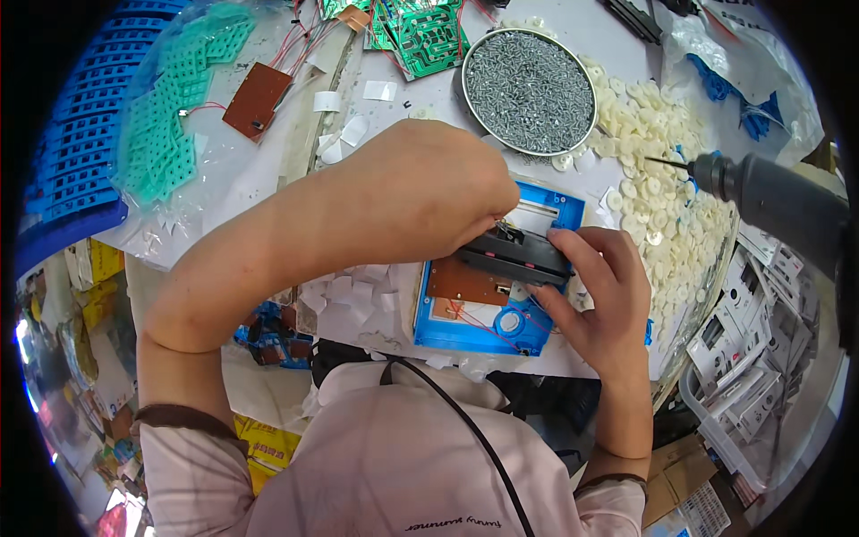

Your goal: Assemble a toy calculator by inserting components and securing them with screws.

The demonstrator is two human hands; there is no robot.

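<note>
**A:** what's being worked on?

**B:** a blue plastic housing (465,333), open side up, near edge of the white table (573,36). Brown circuit board (465,279) and red wires inside. A black bar-shaped part (517,257) lies across it, long axis running left-right, tilted slightly.

**A:** hands?

**B:** left hand (420,192) pinches the black part's far-left end, right hand (604,295) grips its right end.

**A:** room around it?

**B:** tight. Round tray of screws (530,91) far, pile of white discs (658,170) right, power screwdriver (774,199) hanging right, paper scraps (353,291) left.
</note>
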